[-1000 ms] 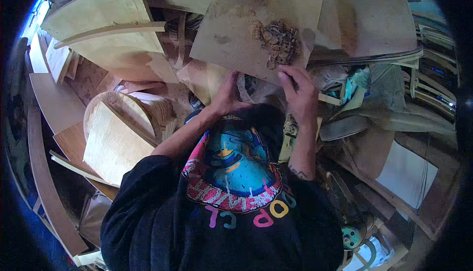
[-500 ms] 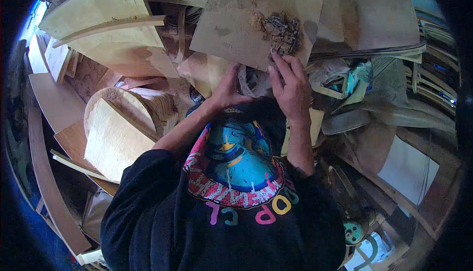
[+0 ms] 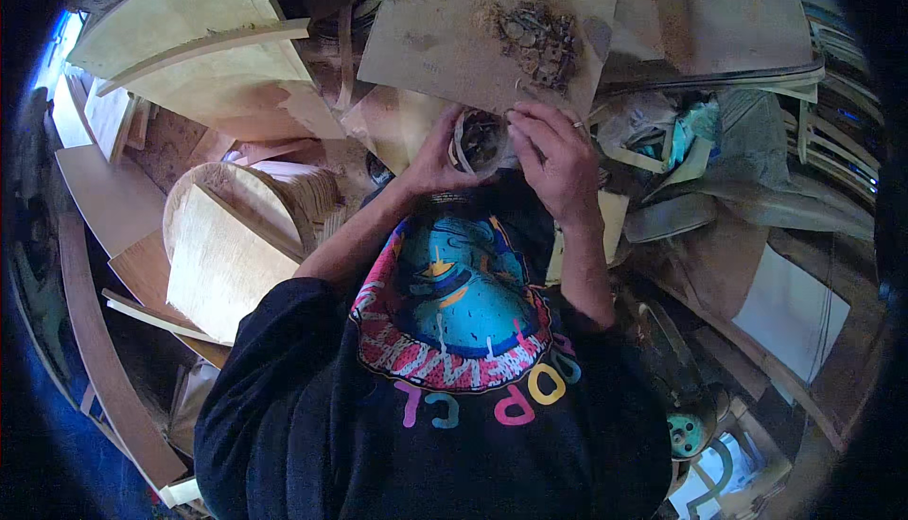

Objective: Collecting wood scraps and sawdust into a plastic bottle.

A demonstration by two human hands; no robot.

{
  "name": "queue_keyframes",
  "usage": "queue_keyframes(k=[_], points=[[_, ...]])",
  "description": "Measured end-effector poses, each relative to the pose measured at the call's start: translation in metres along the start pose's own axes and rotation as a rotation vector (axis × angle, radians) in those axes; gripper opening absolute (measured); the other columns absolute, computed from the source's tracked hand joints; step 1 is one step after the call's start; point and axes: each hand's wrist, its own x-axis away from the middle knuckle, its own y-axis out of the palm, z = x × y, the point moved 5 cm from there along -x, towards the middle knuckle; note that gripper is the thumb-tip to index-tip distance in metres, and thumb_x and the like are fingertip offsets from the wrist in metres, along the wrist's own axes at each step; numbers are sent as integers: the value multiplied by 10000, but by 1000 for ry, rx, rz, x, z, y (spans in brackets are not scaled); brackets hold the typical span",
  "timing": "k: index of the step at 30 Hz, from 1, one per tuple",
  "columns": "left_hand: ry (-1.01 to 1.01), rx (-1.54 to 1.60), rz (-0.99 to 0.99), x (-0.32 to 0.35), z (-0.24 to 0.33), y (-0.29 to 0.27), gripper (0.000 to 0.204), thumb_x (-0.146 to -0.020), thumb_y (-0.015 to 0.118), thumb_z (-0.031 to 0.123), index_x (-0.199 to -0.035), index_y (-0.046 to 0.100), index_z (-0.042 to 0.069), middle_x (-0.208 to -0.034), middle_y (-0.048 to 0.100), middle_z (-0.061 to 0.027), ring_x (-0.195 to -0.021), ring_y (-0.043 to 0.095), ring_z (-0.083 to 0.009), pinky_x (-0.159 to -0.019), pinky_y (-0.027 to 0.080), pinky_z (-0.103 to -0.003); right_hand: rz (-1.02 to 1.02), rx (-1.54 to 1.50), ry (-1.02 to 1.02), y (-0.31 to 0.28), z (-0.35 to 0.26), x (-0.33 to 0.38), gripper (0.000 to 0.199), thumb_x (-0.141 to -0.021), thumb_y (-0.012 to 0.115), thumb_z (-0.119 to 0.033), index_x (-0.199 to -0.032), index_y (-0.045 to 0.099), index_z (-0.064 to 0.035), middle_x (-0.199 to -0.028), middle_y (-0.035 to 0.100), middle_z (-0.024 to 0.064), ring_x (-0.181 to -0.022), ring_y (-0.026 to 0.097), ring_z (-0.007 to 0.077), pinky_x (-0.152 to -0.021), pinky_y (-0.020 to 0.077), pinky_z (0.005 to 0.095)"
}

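Observation:
My left hand [image 3: 435,163] is wrapped around a clear plastic container [image 3: 460,148], held just past my shirt front at the near edge of a dusty board [image 3: 421,43]. Its open mouth faces up and shows small dark pieces [image 3: 484,145] inside. Beside the rim, my right hand [image 3: 560,159] has its thumb and fingertips pinched together; whatever may be between them is too small to make out. On the board just beyond lies a heap of small metal hardware [image 3: 541,40], mixed with sawdust.
Stacked round wooden pieces [image 3: 232,203] and curved panels [image 3: 208,76] crowd the left side. To the right are plastic bags [image 3: 695,132], a grey rounded piece [image 3: 672,219] and a white sheet [image 3: 793,317]. A machine with a green disc [image 3: 689,435] stands low on the right.
My right hand has drawn back from the near edge of the hardware heap to the container's rim. The container's mouth now shows more fully in my left hand.

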Motion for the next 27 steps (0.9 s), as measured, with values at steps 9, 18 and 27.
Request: queue_keyframes(k=[9,18,27], points=[[17,-216,-86,1,-15,-5,1071,-546,883,274,-1386,274,5,-1309,450,-165,-1232,447,-278,-1036,361,-391,-224,-154,-23,10,-14,8,123,-810,613,-72,-912,666,-27,-969,657,115,-879,638,302,-801,500,376],[73,-348,-224,11,13,0,1048,-543,873,290,-1389,313,28,-1367,419,-188,-1269,417,-347,-1069,330,-424,-720,160,-108,61,-14,22,187,-778,546,-104,-905,629,6,-944,618,164,-913,605,330,-835,490,416],[69,-410,-429,20,12,12,1041,-531,849,298,-1393,327,35,-1397,393,-174,-1308,358,-348,-1097,291,-431,-986,281,-405,72,-11,51,185,-755,539,-82,-901,622,-4,-949,619,167,-921,597,311,-845,478,398]])
